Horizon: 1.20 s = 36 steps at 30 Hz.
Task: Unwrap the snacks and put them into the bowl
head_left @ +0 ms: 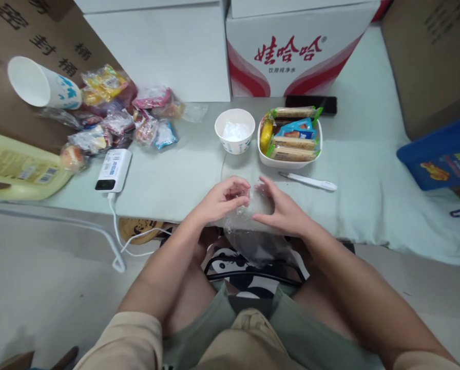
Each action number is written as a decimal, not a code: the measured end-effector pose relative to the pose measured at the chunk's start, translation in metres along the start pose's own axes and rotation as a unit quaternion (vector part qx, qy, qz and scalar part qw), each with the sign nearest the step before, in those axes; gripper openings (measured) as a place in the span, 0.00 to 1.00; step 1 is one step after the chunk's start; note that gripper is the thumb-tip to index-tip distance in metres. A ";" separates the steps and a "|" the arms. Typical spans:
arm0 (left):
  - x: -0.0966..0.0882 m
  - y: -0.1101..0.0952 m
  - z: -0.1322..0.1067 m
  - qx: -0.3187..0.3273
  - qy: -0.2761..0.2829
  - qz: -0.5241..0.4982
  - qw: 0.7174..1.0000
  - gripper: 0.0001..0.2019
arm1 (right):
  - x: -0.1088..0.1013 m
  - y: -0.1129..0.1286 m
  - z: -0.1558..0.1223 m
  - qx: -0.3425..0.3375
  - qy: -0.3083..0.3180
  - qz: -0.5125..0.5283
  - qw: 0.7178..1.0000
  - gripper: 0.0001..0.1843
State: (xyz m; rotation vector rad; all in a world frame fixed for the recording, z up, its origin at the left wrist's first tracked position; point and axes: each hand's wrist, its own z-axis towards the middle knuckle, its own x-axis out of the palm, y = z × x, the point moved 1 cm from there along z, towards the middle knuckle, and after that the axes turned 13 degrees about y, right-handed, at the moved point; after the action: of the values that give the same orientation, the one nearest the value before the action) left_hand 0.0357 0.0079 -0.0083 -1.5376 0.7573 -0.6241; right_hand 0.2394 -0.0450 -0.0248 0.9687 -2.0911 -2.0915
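Note:
A clear, thin plastic bag [259, 244] hangs from between my hands over the table's front edge and down toward my lap. My left hand [224, 199] has its fingers curled, with a crinkled part of the bag pinched near the thumb. Across from it, my right hand [282, 208] curves around the bag's other side, thumb and fingers spread apart. Just beyond stands a paper cup [235, 146] with crumpled clear plastic inside. To its right is a white bowl [291, 164] of wrapped snack bars. A white peeler-like tool [310, 181] lies in front of that bowl.
Several wrapped snacks [116, 123] are piled at the left beside a tipped paper cup [62, 92]. A white power bank [114, 169] with a cable lies near the front edge. Behind the bowl is a black phone [330, 105]. Cartons [284, 31] line the back; a blue package [441, 154] stands right.

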 end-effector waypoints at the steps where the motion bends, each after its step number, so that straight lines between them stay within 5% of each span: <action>1: -0.001 -0.001 0.000 -0.002 -0.015 0.007 1.000 0.20 | 0.002 0.000 0.005 0.008 0.016 0.019 1.000 0.30; 4: -0.009 -0.001 -0.001 -0.043 -0.067 0.058 0.995 0.29 | 0.004 0.000 0.009 0.042 0.028 0.092 0.995 0.09; 8: -0.025 0.005 -0.006 -0.125 -0.018 0.038 0.991 0.28 | 0.002 0.001 0.005 0.066 -0.020 0.178 0.982 0.11; 15: -0.034 0.004 -0.002 0.042 -0.193 -0.114 0.974 0.25 | 0.008 0.003 0.006 0.065 -0.019 0.258 0.964 0.22; 19: -0.015 0.008 0.010 -0.084 -0.095 -0.297 0.946 0.22 | 0.002 -0.003 0.013 0.088 -0.148 0.301 0.938 0.27; 22: -0.008 0.015 0.017 -0.148 -0.058 -0.288 0.944 0.17 | -0.004 -0.005 0.018 0.069 -0.204 0.353 0.911 0.33; 25: -0.013 0.021 0.020 -0.084 -0.120 -0.221 0.964 0.13 | -0.007 -0.003 0.018 0.066 -0.165 0.418 0.891 0.42; 29: -0.019 0.021 0.014 -0.023 -0.169 -0.142 0.975 0.10 | -0.002 0.000 0.016 0.100 -0.110 0.418 0.896 0.40; 33: -0.017 0.018 0.005 -0.007 -0.145 -0.199 0.969 0.18 | 0.005 0.003 0.015 0.151 -0.046 0.399 0.903 0.23; 36: -0.014 0.017 0.004 -0.086 -0.102 -0.275 0.952 0.23 | 0.007 0.006 0.015 0.157 -0.050 0.380 0.910 0.17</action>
State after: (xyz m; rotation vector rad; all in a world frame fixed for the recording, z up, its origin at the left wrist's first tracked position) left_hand 0.0277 0.0209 -0.0249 -1.9597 0.2196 -0.8030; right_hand 0.2247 -0.0357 -0.0232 -0.0082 -2.3536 -1.4546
